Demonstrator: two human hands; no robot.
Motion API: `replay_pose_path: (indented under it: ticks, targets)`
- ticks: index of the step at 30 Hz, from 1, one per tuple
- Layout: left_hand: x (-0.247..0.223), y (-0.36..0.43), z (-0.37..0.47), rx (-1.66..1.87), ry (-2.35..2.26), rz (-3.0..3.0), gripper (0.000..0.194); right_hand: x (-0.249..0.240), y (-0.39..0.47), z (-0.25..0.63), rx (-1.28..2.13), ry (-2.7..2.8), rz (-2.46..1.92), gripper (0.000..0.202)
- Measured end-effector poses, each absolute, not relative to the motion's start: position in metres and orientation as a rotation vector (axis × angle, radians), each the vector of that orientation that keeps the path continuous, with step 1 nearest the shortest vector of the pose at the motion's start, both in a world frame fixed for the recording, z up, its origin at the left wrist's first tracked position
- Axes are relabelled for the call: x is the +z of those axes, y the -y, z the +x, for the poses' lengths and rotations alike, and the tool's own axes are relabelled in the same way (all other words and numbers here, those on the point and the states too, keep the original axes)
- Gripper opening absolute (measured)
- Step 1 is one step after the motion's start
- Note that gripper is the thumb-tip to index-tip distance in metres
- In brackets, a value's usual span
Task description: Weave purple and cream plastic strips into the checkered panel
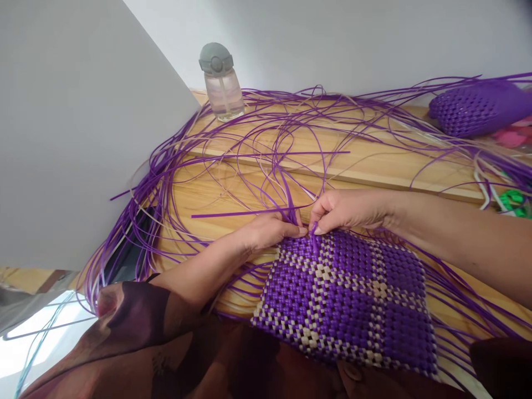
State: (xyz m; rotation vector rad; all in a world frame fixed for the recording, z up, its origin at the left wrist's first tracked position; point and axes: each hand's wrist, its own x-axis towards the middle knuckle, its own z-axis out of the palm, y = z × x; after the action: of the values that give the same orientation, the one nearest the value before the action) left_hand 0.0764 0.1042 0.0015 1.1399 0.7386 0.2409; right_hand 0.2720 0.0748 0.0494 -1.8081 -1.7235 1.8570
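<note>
A woven panel [353,299] of purple and cream plastic strips lies close in front of me, with loose strips running out from its sides. At its far edge, my right hand [332,211] pinches a purple strip [315,237] that forms a small loop over the weave. Just left of it, my left hand [276,228] is closed at the same edge, thumb toward the loop. Purple strips rise between its fingers, and one long strip end sticks out to the left above the hand.
Long purple and cream strips [166,172] sprawl across the wooden table [233,180]. A clear bottle with a grey lid [222,83] stands at the back by the wall. Back right lie a purple woven piece [477,108] and a green item [515,202]. A grey panel [83,133] borders the left.
</note>
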Motion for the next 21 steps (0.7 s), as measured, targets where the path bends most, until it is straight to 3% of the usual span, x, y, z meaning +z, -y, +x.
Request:
replay_pose_path:
  ticks: [8,21]
  targets:
    - [-0.017,-0.091,0.082,0.288,-0.558,0.93,0.038,0.069,-0.081,0.256,1.397,2.335,-1.991,0.012]
    - [-0.011,-0.09,0.083,0.421,-0.771,1.005,0.028,0.07,-0.071,0.258,1.31,2.234,-2.054,0.009]
